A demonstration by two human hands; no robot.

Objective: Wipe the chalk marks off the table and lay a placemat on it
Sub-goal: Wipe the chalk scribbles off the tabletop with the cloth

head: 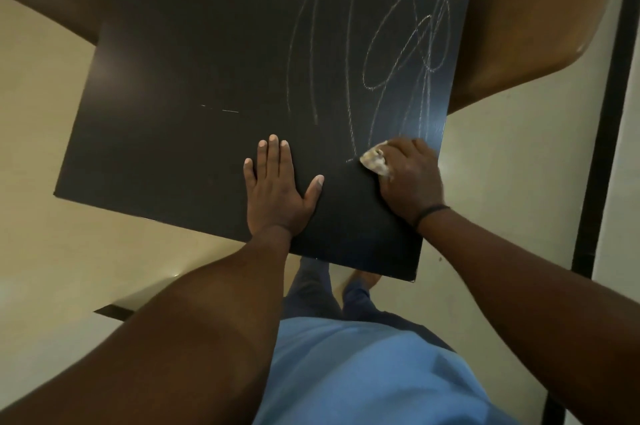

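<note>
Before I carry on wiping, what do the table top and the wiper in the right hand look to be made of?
Table top: likely dark laminate or painted board, smooth and matte with a faint sheen, thin square edge. Wiper: seemingly a pale, crumpled rag or sponge, soiled; too bunched under the right hand to tell.

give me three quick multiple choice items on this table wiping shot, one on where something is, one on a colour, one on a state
1. Where do the chalk marks lie on the table?
A. on the person's right side of it
B. on the person's left side of it
C. only along the near edge

2. What colour is the tabletop?
A. white
B. black
C. red

3. How does the left hand lie?
A. curled round a cloth
B. lifted clear of the table
C. flat on the table, fingers straight

Answers:
1 A, the scribbles cover the right part, above the right hand that grips the cloth.
2 B, the surface is plain black.
3 C, its palm is down with fingers spread.
</note>
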